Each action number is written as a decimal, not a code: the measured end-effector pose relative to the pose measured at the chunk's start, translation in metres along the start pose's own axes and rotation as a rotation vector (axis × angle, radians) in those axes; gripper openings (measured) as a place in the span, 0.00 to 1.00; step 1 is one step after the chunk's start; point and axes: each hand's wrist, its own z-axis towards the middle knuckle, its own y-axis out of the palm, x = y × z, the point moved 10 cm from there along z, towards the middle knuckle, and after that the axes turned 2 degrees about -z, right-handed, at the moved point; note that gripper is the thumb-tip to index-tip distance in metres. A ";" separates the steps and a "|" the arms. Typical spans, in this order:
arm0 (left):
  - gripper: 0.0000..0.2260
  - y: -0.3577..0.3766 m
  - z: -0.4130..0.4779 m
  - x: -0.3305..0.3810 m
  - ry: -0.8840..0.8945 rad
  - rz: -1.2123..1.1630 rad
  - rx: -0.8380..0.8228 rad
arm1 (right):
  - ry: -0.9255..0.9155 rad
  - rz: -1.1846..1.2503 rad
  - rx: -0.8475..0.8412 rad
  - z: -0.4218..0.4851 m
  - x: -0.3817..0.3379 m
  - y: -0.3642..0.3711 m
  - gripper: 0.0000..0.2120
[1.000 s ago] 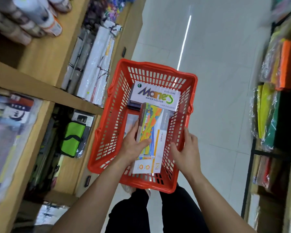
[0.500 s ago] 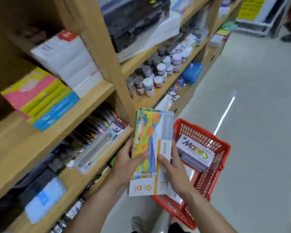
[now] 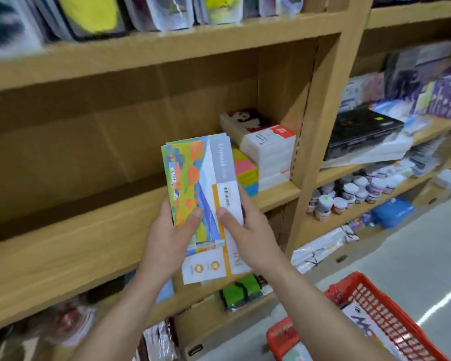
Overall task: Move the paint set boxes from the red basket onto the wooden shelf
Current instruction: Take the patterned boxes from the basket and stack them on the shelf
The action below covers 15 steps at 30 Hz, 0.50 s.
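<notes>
Both hands hold a stack of flat paint set boxes (image 3: 203,183) with a colourful printed front, upright in front of the wooden shelf (image 3: 89,246). My left hand (image 3: 171,235) grips the stack's left edge, thumb on the front. My right hand (image 3: 248,230) grips the right edge. The red basket (image 3: 391,319) sits at the lower right with a white paint box (image 3: 362,327) showing inside. More boxes (image 3: 268,152) lie stacked at the right end of the same shelf board.
A wooden upright (image 3: 320,126) divides the shelving. To its right stand paint jars (image 3: 349,194) and a black case (image 3: 362,134). Packaged goods fill the board above and the one below. The grey floor (image 3: 414,246) lies at right.
The boxes were lifted out of the basket and carried up and left to the shelf. My view swung from the basket to the shelf; the basket now lies at the lower right.
</notes>
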 end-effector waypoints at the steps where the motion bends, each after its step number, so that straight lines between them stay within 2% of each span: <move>1: 0.15 -0.018 0.007 -0.003 -0.011 0.005 0.044 | 0.002 -0.024 -0.024 0.013 -0.004 0.015 0.24; 5: 0.15 -0.069 0.036 -0.029 -0.062 0.068 0.142 | 0.071 -0.105 -0.117 0.054 0.003 0.073 0.22; 9: 0.05 -0.088 0.066 -0.067 -0.139 0.113 0.164 | 0.162 -0.268 -0.142 0.080 0.026 0.103 0.22; 13: 0.08 -0.086 0.089 -0.088 -0.242 0.146 0.124 | 0.253 -0.262 -0.169 0.099 0.041 0.111 0.18; 15: 0.07 -0.083 0.091 -0.093 -0.291 0.077 0.077 | 0.302 -0.250 -0.208 0.102 0.047 0.112 0.17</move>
